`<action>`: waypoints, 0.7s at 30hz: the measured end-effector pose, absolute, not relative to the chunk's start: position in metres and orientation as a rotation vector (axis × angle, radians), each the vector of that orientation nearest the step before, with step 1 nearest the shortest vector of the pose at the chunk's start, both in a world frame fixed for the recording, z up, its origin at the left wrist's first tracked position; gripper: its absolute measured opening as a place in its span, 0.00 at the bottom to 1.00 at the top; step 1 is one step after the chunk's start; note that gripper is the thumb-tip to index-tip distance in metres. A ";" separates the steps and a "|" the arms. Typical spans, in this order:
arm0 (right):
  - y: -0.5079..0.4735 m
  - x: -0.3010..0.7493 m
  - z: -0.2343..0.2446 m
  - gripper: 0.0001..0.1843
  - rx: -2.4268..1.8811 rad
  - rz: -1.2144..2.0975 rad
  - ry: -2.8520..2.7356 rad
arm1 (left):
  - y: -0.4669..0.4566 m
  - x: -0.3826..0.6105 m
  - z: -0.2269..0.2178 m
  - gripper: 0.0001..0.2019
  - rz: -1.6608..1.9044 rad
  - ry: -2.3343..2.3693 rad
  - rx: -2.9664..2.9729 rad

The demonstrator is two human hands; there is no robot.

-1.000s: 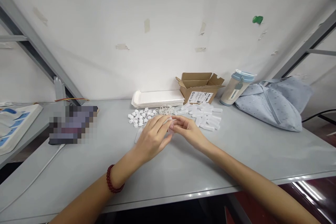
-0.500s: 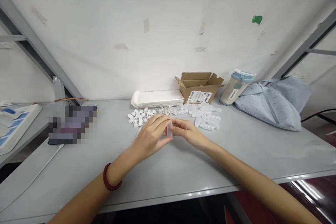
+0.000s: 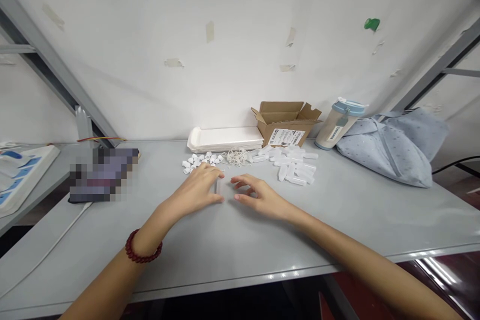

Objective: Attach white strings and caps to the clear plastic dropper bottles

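Observation:
A small translucent plastic bottle [image 3: 220,188] stands nearly upright, held between the thumb and fingers of my left hand [image 3: 197,187], which wears a dark red bead bracelet. To its right, my right hand [image 3: 262,197] is apart from the bottle, fingers spread and nothing in them. Small white caps [image 3: 195,161] lie in a loose heap just beyond my left hand, which partly hides them. Several similar translucent bottles [image 3: 291,161] lie in a pile beyond my right hand. Between the two heaps is a tangle of off-white cords [image 3: 237,157].
Along the wall stand a stack of white trays [image 3: 227,136], an open cardboard box [image 3: 287,127], a tumbler [image 3: 339,124] and a light blue cloth bag [image 3: 386,150]. A blurred dark device [image 3: 108,175] with a white cable [image 3: 56,245] lies at the left of the grey table [image 3: 232,255].
My hands have separated. My left hand has moved left with the bottle; my right hand has let go of it and opened. The view has shifted slightly.

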State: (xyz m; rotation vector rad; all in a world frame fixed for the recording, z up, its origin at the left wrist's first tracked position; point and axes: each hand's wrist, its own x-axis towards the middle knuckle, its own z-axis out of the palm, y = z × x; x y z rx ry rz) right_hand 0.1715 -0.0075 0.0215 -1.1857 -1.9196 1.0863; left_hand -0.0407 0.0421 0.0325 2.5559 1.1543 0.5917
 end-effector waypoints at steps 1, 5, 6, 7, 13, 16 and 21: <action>-0.008 0.170 0.020 0.23 -1.171 1.033 -1.973 | 0.042 -0.041 0.032 0.18 0.575 1.162 2.565; -0.010 0.166 0.015 0.30 -1.079 0.863 -2.175 | 0.041 -0.042 0.036 0.19 0.412 1.205 2.537; -0.011 0.165 0.014 0.32 -1.069 0.843 -2.215 | 0.040 -0.042 0.038 0.20 0.370 1.218 2.523; -0.012 0.165 0.014 0.33 -1.067 0.828 -2.254 | 0.039 -0.042 0.041 0.21 0.330 1.228 2.507; -0.016 0.161 0.013 0.36 -1.085 0.727 -2.411 | 0.035 -0.045 0.053 0.24 0.144 1.256 2.428; -0.017 0.160 0.012 0.34 -1.070 0.677 -2.427 | 0.037 -0.050 0.053 0.26 0.141 1.212 2.419; -0.016 0.159 0.009 0.31 -1.089 0.649 -2.386 | 0.040 -0.065 0.062 0.31 0.108 1.291 2.331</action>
